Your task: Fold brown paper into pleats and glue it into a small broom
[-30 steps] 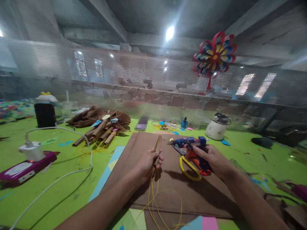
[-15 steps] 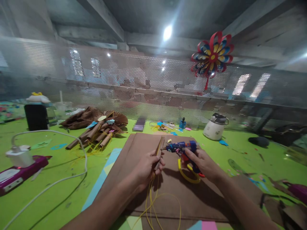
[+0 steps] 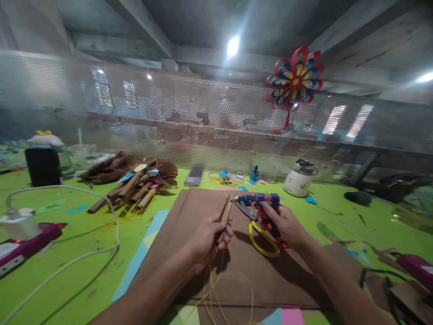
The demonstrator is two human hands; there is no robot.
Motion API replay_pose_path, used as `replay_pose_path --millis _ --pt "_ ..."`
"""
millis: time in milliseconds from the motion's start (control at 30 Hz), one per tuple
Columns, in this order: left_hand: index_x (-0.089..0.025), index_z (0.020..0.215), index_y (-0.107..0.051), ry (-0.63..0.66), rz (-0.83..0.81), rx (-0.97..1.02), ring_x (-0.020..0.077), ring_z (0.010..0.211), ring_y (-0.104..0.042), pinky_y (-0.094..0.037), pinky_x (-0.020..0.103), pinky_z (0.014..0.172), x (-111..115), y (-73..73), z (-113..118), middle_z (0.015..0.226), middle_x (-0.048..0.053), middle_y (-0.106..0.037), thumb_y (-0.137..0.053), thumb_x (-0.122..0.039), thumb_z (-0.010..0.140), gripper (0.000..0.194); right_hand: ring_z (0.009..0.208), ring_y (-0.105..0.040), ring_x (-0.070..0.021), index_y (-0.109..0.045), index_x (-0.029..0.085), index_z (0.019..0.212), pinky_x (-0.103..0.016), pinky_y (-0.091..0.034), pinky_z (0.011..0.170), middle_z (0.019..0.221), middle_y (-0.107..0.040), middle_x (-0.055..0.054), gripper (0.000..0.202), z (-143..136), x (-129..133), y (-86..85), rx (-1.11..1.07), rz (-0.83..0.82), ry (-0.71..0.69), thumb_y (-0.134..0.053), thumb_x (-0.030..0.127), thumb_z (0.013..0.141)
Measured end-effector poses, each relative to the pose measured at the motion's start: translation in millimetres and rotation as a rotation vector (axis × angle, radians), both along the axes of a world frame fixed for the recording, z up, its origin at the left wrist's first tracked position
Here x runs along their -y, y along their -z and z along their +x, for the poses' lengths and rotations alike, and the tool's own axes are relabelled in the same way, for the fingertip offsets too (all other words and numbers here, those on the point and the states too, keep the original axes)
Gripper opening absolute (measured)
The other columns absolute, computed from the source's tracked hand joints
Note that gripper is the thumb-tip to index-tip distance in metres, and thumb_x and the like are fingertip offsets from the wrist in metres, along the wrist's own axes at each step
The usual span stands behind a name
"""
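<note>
My right hand is wrapped round a dark blue glue gun, its nozzle pointing left. Pinched upright in my left hand is a narrow strip of folded brown paper. The nozzle tip is at the strip's upper end; whether they touch I cannot tell. Yellow string trails below my left hand onto the brown paper sheet. Under the glue gun lie scissors with yellow handles, partly covered by my right hand.
Rolled brown paper tubes lie at the back left, near a black phone. A white cable runs from the purple power strip. A white jug stands at the back right. Perforated metal screening rises behind.
The glue gun has risen slightly and its nozzle now sits nearer the strip's top. More of the scissors shows beneath it. The whole view has shifted a little.
</note>
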State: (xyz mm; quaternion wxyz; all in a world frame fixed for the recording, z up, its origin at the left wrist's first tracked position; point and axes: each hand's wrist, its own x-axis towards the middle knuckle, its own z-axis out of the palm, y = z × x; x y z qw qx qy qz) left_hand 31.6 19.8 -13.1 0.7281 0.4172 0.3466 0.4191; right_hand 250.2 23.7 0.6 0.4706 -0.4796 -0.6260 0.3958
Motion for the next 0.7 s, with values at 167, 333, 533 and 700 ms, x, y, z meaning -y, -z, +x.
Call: replay_pose_path --millis 167,333,533,700 --pt "-0.005 0.101 -0.053 0.025 0.06 0.021 0.0064 0.049 -0.042 -0.021 0.02 0.044 -3.0 4.2 -0.3 0.067 0.004 -0.055 -0.053 -0.017 0.077 0.027 0.05 -0.051 -0.0128 -0.057 0.015 0.063 -0.025 -0.042 0.049 0.055 -0.057 -0.004 0.055 -1.8 1.1 -2.6 0.016 0.003 0.051 -0.052 0.068 0.076" --pt "-0.007 0.097 -0.055 0.046 0.067 0.011 0.0065 0.05 -0.042 -0.02 0.02 0.044 -3.5 4.7 -2.0 0.066 0.003 -0.055 -0.054 -0.018 0.077 0.023 0.048 -0.049 -0.0117 -0.056 0.015 0.062 -0.024 -0.04 0.047 0.054 -0.054 -0.002 0.056 -4.1 1.9 -4.3 0.016 0.032 0.08 -0.053 0.069 0.074" --pt "-0.008 0.096 -0.056 0.02 0.052 0.016 0.0074 0.052 -0.043 -0.021 0.021 0.046 -3.4 2.5 -2.7 0.067 0.003 -0.055 -0.059 -0.019 0.074 0.025 0.051 -0.049 -0.0131 -0.056 0.015 0.063 -0.025 -0.039 0.05 0.054 -0.054 -0.002 0.055 1.6 -0.8 4.4 0.114 0.038 0.066 -0.046 0.066 0.082" --pt "-0.009 0.094 -0.057 -0.006 0.051 0.02 0.0079 0.053 -0.044 -0.021 0.021 0.046 -2.7 -0.5 -4.5 0.067 0.003 -0.055 -0.062 -0.02 0.072 0.025 0.054 -0.049 -0.0138 -0.055 0.016 0.062 -0.026 -0.038 0.054 0.056 -0.055 -0.003 0.053 3.9 -1.0 9.4 0.196 0.056 -0.016 -0.04 0.061 0.088"
